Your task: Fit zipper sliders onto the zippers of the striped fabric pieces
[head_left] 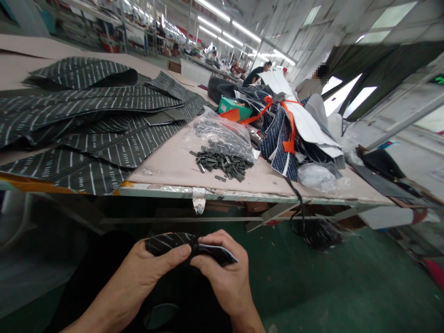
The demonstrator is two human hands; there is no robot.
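Both hands grip a small dark fabric piece with white stripes and printing (pixel 169 243), held over my lap in front of the table. My left hand (pixel 147 263) is closed on its left part, thumb laid along the top. Around its right end, where a pale edge shows, my right hand (pixel 225 270) pinches with thumb and fingers. Thumb and fingertips of the two hands nearly meet at the middle of the piece. Whether a small part sits between them there I cannot make out.
On the table (pixel 166 173) lies a pile of small dark metal clips (pixel 225 164) beside a clear plastic bag (pixel 222 132). Striped dark fabric panels (pixel 114 138) cover the left side. Navy striped pieces (pixel 277 138), orange straps and a green box (pixel 236 107) are heaped right. People work farther back.
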